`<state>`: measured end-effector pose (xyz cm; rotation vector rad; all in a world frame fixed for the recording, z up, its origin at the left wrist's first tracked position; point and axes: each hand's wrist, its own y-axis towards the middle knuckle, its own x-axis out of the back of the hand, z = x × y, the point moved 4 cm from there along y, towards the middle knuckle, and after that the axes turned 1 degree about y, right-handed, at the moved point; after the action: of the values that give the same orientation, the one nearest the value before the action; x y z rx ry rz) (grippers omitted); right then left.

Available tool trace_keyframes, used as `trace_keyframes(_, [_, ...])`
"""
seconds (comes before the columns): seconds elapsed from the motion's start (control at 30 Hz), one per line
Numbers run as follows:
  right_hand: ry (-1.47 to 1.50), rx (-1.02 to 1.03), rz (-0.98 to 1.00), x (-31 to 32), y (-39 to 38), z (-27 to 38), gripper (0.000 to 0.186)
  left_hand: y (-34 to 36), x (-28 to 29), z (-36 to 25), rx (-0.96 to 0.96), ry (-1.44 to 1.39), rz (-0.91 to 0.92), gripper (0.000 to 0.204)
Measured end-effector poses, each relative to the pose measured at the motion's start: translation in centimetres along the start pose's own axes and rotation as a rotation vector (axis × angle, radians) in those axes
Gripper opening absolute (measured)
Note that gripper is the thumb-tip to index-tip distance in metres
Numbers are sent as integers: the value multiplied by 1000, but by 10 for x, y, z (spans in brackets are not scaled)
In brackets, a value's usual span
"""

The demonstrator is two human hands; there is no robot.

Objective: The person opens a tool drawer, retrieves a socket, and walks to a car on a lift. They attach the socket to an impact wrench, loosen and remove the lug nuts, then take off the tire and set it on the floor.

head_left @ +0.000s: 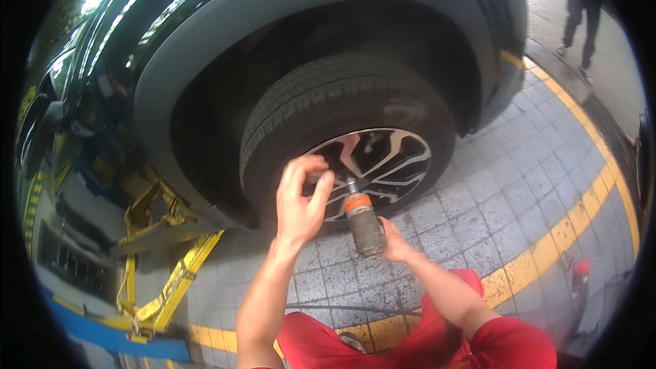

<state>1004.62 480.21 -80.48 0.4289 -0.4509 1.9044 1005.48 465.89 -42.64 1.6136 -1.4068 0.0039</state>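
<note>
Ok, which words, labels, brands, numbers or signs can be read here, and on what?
No text is clear enough to quote.
Power tool: marks on its orange band, too small.
Tire: faint sidewall marks, too blurred.
Far left edge: yellow lettering, too blurred; I can't tell what it stands on.

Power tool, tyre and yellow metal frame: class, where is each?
Power tool (365, 225), head view: grey body.
Tyre (326, 120), head view: upper sidewall.
Yellow metal frame (180, 281), head view: slanted bar.

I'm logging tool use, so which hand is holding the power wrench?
The right hand, at the right side of the power wrench. The left hand is raised near the wheel, apart from the wrench.
</note>
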Motion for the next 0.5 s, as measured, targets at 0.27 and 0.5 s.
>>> trace_keyframes(0.27, [308,-197,-637,199,-132,-36,75,157,-16,-21,-564,452,-214,29])
trace_keyframes(0.5, [-140,-215,-1484,401,-450,66,52,197,-67,25,-327,419,90,48])
